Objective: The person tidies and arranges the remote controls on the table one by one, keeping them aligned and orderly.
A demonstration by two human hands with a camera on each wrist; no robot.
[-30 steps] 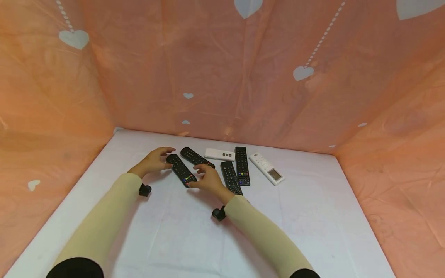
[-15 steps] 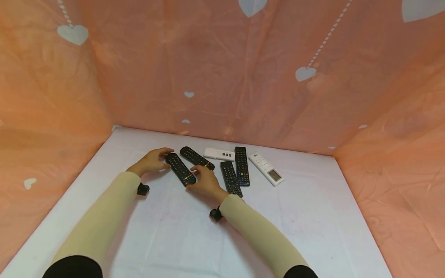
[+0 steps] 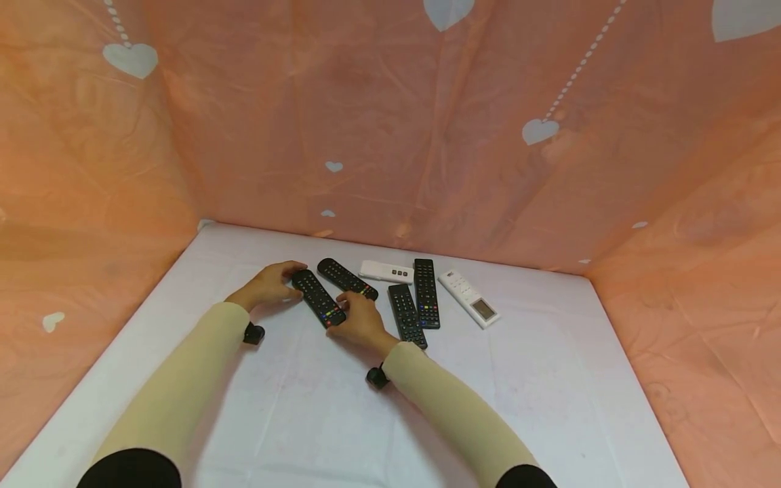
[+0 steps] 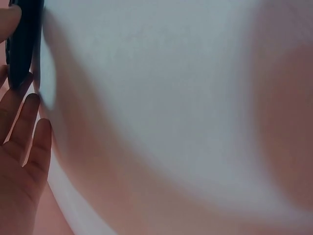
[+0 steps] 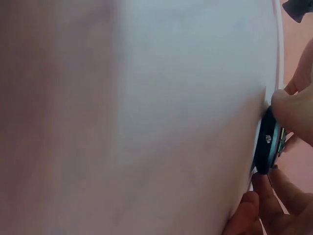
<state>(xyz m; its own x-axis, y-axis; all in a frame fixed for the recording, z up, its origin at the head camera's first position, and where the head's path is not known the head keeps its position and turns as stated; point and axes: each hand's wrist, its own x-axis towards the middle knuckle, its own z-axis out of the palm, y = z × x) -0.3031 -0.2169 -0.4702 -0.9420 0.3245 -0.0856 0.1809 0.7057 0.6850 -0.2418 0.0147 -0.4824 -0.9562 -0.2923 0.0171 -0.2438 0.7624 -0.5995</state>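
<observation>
Leftmost black remote (image 3: 318,298), pinched thumb-to-fingers by left hand (image 3: 268,284) at far end, right hand (image 3: 361,321) at near end, on or just above white table (image 3: 317,420). Could twist if pulled unevenly, perhaps nudging second black remote (image 3: 342,275).

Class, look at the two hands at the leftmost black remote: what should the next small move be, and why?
Perhaps turn the leftmost black remote slightly, parallel to the neighbouring black remote: the left hand and right hand hold the former's opposite ends, and the two remotes lie at different angles.
</observation>
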